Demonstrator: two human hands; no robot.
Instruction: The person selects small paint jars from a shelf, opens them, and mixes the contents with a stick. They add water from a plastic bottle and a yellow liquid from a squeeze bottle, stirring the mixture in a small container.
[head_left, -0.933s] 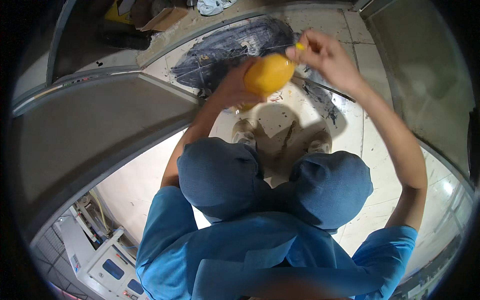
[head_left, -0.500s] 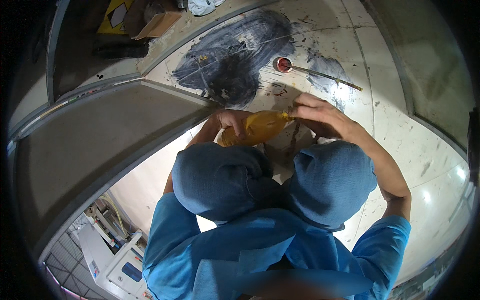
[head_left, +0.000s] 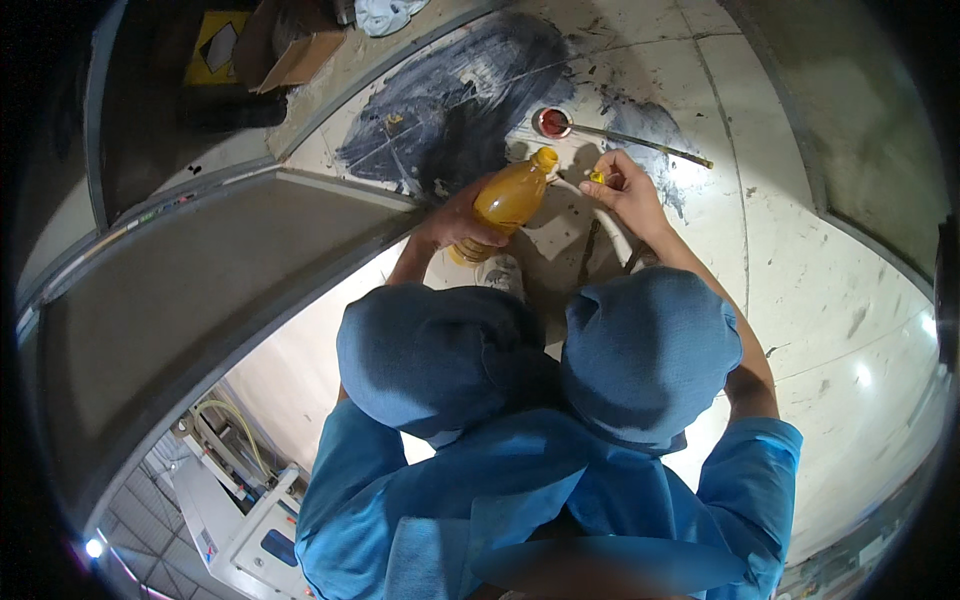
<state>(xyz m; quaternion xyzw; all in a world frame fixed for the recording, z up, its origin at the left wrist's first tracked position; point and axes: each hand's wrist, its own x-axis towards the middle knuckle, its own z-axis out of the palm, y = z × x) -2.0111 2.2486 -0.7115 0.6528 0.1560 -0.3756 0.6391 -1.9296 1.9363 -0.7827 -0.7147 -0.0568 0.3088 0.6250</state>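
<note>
My left hand (head_left: 462,220) is wrapped round a plastic bottle (head_left: 512,197) of yellow-orange liquid. The bottle tilts up and to the right, its yellow-stained mouth uncapped. A small yellow cap (head_left: 598,178) is pinched between the fingers of my right hand (head_left: 630,192), a little to the right of the bottle's neck. Beyond both hands, a small round pot (head_left: 552,123) with red contents stands on the pale floor. A long thin stick (head_left: 640,144) rests in it and slants out to the right.
Dark grey paint smears (head_left: 450,100) cover the tiled floor ahead. A grey panel (head_left: 200,300) with a raised edge runs along my left. An open cardboard box (head_left: 300,62) and a white plastic bag (head_left: 388,15) lie at the far left. A white machine (head_left: 250,545) shows at lower left.
The yellow cap has come off the bottle and moved right with my right hand. My left hand has tipped the bottle more upright, its mouth now farther from me.
</note>
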